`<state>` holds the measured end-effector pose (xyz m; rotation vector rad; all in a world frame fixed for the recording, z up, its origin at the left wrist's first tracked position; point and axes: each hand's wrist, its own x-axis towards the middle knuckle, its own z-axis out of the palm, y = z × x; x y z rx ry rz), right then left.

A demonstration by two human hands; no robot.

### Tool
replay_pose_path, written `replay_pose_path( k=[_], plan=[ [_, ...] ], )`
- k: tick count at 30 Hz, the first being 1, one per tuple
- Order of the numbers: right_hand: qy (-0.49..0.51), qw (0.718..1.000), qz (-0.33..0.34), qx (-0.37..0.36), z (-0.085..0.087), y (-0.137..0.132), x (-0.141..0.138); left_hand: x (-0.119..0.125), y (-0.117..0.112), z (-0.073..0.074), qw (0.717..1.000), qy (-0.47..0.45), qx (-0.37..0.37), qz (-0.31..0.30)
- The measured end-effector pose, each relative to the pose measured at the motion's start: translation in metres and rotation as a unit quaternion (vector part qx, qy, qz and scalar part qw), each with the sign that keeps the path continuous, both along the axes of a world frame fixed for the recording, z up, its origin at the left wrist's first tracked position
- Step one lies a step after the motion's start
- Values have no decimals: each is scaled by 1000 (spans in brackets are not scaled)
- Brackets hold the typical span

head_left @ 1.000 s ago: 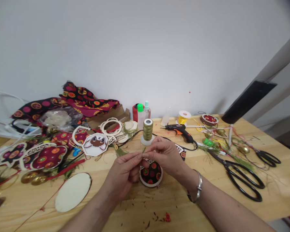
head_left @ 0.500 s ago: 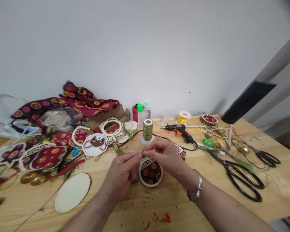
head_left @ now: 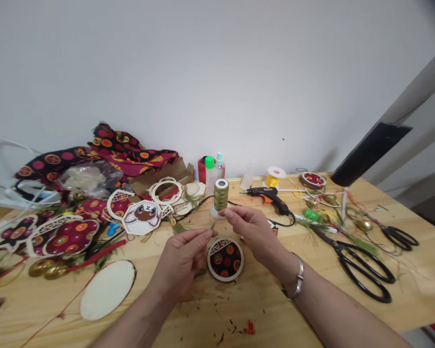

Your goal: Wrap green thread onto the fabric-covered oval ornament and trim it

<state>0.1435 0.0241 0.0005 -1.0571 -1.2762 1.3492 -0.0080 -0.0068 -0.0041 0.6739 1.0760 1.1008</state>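
My left hand point(head_left: 186, 256) is closed in a pinch, and a short tip of olive green thread point(head_left: 213, 225) pokes up at its fingertips. Up and to the right, my right hand point(head_left: 252, 232) pinches thumb and forefinger together in front of the thread spool. What lies between those fingers is too fine to make out. Below and between both hands lies a round pendant point(head_left: 225, 260) with a pale fretwork rim and dark flowered fabric. Behind them the spool of olive thread point(head_left: 221, 197) stands upright.
A glue gun point(head_left: 270, 195) and yellow thread spool point(head_left: 274, 178) lie behind my right hand. Large black scissors point(head_left: 362, 266) rest at the right. Fabric pieces point(head_left: 72, 234), a sheep-face octagon point(head_left: 142, 217) and a pale oval disc point(head_left: 108, 290) lie left. Bottles point(head_left: 210, 176) stand at the wall.
My right hand has drawn up and away from my left fingertips, so a gap now shows between them. The left hand stays nearly in place. The pendant has not visibly moved.
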Motion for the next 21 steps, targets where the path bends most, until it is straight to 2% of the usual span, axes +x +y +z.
replay_pose_path(
  k=[5,9,18,21],
  plan=[
    [60,988,99,-105,-2,-1,1,-2,-1,-3,999,-18,22,-24],
    [83,977,131,-145,0,-3,0,-2,-1,-5,998,-19,29,-43],
    [93,981,113,-130,-2,-3,1,-3,-2,-9,996,24,36,-73],
    [76,988,87,-100,-1,-3,-1,-3,-2,-8,997,-4,40,-73]
  ],
)
